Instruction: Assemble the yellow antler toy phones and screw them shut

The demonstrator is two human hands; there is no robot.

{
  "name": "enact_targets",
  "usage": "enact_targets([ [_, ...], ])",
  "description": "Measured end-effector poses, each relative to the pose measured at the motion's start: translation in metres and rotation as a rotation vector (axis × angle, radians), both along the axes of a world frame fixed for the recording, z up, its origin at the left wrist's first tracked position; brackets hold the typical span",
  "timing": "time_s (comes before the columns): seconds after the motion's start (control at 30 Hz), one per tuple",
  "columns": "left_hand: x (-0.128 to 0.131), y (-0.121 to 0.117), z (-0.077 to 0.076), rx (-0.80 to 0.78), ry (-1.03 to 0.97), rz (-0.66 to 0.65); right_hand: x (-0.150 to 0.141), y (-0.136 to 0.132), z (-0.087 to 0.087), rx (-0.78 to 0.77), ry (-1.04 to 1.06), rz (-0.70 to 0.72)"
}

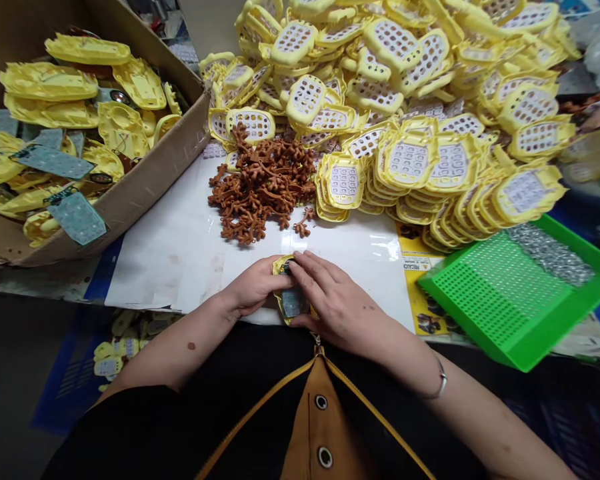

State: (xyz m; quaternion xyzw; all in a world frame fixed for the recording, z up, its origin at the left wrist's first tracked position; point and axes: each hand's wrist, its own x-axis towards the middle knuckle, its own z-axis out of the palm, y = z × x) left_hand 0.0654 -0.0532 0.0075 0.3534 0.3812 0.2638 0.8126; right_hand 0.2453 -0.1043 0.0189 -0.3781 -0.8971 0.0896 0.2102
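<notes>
Close to my body, at the table's near edge, I have a yellow plastic shell (277, 268) with a grey-green circuit board (294, 303) lying in it. My left hand (253, 288) is closed round the shell's left side. From the right, my right hand (333, 300) bends over the top and right side, its fingers pressed on the upper end of the board and its thumb at the lower end. These fingers hide part of the shell. Just beyond lies a heap of brown branch-shaped plastic pieces (263, 183), with one loose piece (305, 222) beside it.
A cardboard box (155, 163) at left holds yellow shells with boards and wires. Yellow shells with white keypads (344, 183) stand stacked behind the brown heap, with a large pile (307, 100) further back. At right, a green tray (480, 333) holds small metal screws (550, 253).
</notes>
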Motion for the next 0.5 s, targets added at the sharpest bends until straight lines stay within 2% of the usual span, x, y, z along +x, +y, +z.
enact_targets([
  [0.07, -0.001, 0.001, 0.0, 0.014, -0.013, -0.042, -0.001, 0.004, -0.005, -0.012, -0.029, 0.009],
  [0.17, -0.006, 0.0, -0.001, -0.032, -0.106, -0.103, 0.003, 0.005, -0.004, -0.042, 0.038, 0.019],
  [0.37, 0.0, -0.011, -0.008, -0.126, -0.226, 0.065, 0.011, 0.004, 0.0, -0.085, 0.156, 0.008],
  [0.5, 0.008, -0.013, -0.009, -0.171, -0.271, 0.094, 0.012, 0.005, -0.003, -0.1, 0.178, 0.012],
])
